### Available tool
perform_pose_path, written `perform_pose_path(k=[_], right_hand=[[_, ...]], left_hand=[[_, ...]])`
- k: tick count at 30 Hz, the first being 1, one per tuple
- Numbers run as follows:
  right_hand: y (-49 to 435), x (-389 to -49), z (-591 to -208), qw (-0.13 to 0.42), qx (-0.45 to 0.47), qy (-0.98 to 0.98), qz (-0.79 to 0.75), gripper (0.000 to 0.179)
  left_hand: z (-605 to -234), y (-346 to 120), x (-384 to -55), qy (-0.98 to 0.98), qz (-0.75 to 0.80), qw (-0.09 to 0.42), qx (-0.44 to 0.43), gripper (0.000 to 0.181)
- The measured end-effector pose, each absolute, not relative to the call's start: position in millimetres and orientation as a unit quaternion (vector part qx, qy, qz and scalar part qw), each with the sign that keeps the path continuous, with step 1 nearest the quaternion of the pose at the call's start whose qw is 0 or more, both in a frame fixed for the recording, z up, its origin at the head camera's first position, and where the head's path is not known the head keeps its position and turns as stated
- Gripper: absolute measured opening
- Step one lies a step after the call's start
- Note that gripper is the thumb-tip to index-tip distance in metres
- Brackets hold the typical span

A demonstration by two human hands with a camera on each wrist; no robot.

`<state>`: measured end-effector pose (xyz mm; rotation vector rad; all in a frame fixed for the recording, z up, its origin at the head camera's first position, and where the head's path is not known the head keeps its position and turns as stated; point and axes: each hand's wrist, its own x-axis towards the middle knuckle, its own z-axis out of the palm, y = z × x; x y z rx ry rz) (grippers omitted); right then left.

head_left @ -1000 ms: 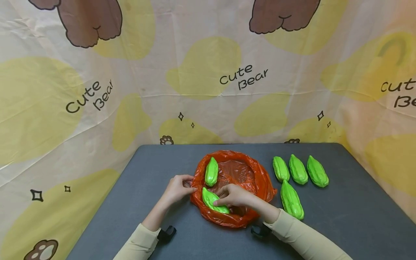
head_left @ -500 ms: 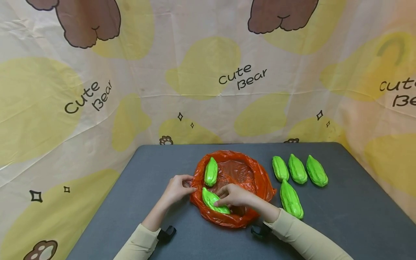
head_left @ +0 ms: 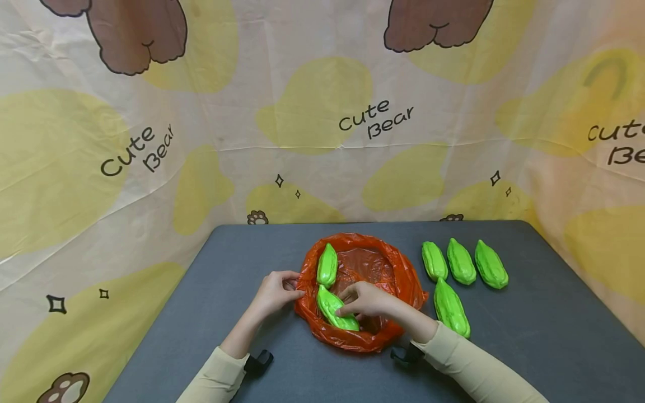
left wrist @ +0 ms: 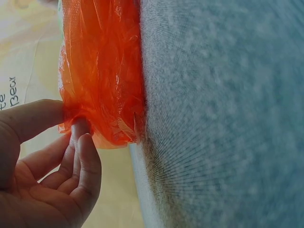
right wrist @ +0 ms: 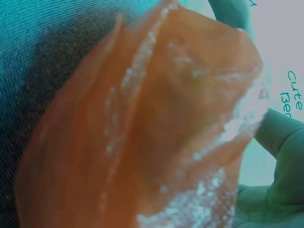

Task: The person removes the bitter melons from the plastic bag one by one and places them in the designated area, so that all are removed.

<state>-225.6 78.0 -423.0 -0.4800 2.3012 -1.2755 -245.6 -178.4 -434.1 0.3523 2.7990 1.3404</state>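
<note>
A red plastic bag (head_left: pixel 409 274) stands on the table with its mouth spread wide and its rim rolled outward. My left hand (head_left: pixel 274 292) pinches the bag's left rim; in the left wrist view the thumb and fingers of that hand (left wrist: pixel 57 161) meet on the thin film. Inside the bag, my right hand (head_left: pixel 370 299) grips a bright green, ridged bitter melon (head_left: pixel 330 307), which lies slantwise at the near left. Its upper tip is close against another bitter melon (head_left: pixel 327 266) at the bag's left wall. The bag's side hides the right fingertips in the right wrist view.
Several more bitter melons (head_left: pixel 461 261) lie on the dark grey table (head_left: pixel 534 330) right of the bag, one of them (head_left: pixel 452 308) nearer my right forearm. A printed cloth (head_left: pixel 322 123) hangs behind the table.
My right hand has shifted the gripped bitter melon slightly right and away from me, its tip now close to the other one in the bag. The left hand stays at the rim.
</note>
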Motion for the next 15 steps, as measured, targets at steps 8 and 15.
perform_pose_path(k=[8, 15], right_hand=[[82, -228, -415, 0.239, -0.158, 0.835, -0.469, 0.044], [88, -229, -407, 0.235, -0.160, 0.834, -0.473, 0.044]], left_hand=[[-432, -177, -245, 0.898, 0.427, 0.007, 0.108, 0.032], [-432, -176, -244, 0.900, 0.423, 0.005, 0.105, 0.032]])
